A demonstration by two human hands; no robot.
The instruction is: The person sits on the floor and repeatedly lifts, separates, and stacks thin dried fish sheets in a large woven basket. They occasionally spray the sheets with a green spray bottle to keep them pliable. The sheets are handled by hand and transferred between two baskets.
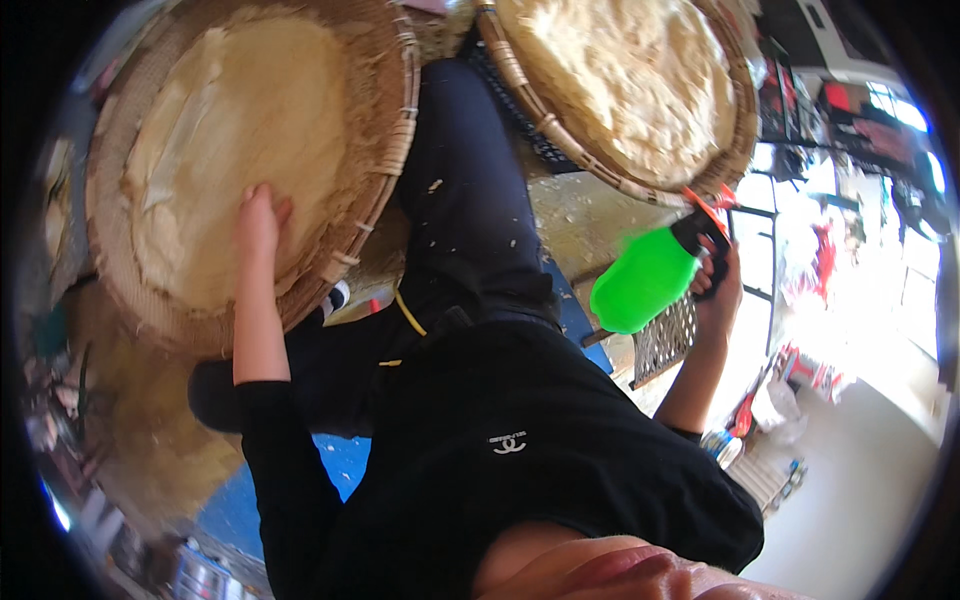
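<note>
My left hand [260, 217] rests on a pale, doughy-looking sheet [247, 127] spread inside a round woven bamboo tray [112, 225]. Its thumb stands apart from the fingers, which are partly hidden, and nothing shows in its grasp. A long ridge or fold runs down the sheet's left part. On the right, my right hand [720, 277] grips the black neck and handle of a bright green spray bottle [645, 281] with an orange trigger. The bottle hangs tilted just below a second bamboo tray [525, 82], which holds a rougher, crumpled pale layer [637, 67].
My legs in dark trousers [472, 187] lie between the two trays. Blue seat-like surfaces [345, 457] show beside my body. A black plastic crate [525, 124] sits under the right tray. A perforated woven panel [664, 341] stands below the bottle. Metal racks [754, 255] are farther right.
</note>
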